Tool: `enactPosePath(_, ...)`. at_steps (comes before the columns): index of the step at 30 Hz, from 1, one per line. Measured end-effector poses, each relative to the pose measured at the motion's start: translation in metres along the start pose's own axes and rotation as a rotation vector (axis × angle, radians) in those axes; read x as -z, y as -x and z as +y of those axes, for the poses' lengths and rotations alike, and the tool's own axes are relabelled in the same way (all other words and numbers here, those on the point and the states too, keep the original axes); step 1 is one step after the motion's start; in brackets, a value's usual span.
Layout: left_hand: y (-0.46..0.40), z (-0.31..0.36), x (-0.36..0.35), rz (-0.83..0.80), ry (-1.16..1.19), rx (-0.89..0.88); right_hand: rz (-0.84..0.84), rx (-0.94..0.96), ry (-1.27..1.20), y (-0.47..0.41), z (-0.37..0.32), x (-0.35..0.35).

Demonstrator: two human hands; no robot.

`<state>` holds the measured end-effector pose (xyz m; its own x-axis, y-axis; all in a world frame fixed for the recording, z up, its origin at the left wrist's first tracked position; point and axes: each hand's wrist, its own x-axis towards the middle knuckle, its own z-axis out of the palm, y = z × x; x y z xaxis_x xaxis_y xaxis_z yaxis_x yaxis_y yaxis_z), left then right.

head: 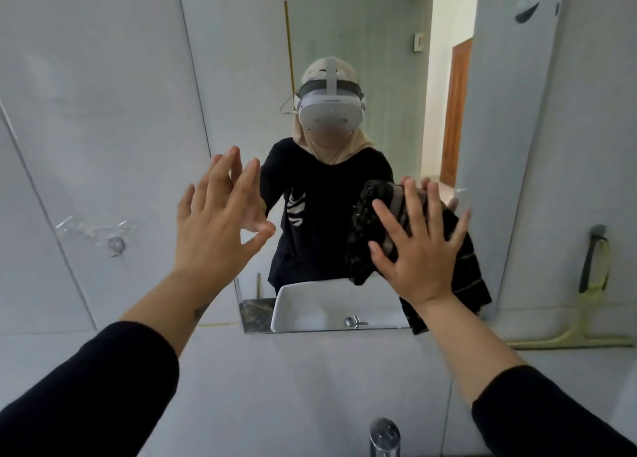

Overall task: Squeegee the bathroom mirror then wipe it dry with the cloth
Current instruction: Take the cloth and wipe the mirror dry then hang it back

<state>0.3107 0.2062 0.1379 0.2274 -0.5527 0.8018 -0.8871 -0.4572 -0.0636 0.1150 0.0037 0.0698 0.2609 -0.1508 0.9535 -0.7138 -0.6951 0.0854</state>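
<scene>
The bathroom mirror (379,42) hangs on the tiled wall straight ahead and reflects a person with a headset. My right hand (413,249) is spread flat on a dark striped cloth (468,270), pressing it against the mirror's lower right part. The cloth hangs down past the mirror's bottom edge. My left hand (220,215) is raised with fingers apart at the mirror's left side, fingertips at the glass, holding nothing. The squeegee (591,267), with a dark handle and pale yellow blade, leans on the wall right of the mirror, away from both hands.
A chrome faucet (384,436) stands at the bottom edge below the mirror. A clear suction hook (115,242) sticks to the left wall tile. A white fitting (527,1) is mounted high on the right wall. The white basin shows only as a reflection.
</scene>
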Motion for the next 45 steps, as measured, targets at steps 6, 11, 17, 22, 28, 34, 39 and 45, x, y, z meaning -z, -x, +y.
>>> enactPosePath(6, 0.018, -0.009, 0.003, 0.041, 0.060, 0.017, -0.049, 0.212, -0.031, -0.032, -0.070, 0.004)
enactPosePath(11, 0.050, -0.023, -0.008, -0.022, 0.083, 0.126, -0.054, 0.384, -0.058, -0.032, -0.121, -0.004)
enactPosePath(17, 0.081, -0.030, -0.027, -0.172, 0.102, 0.177, -0.035, 0.539, -0.045, 0.000, -0.140, -0.022)
enactPosePath(22, 0.090, -0.026, -0.032, -0.264, 0.094, 0.190, -0.089, 0.637, -0.006, 0.019, -0.120, -0.027)
enactPosePath(28, 0.087, -0.017, -0.030, -0.301, 0.113, 0.220, -0.085, 0.494, 0.026, 0.026, -0.065, -0.015)
enactPosePath(34, 0.086, -0.010, -0.036, -0.315, 0.094, 0.235, -0.123, 0.287, 0.066, 0.032, 0.001, -0.006)
enactPosePath(39, 0.086, -0.010, -0.044, -0.299, 0.075, 0.245, -0.142, 0.010, 0.021, 0.055, 0.054, -0.004)
enactPosePath(45, 0.087, -0.012, -0.048, -0.273, 0.046, 0.228, -0.181, -0.144, -0.026, 0.089, 0.084, -0.008)
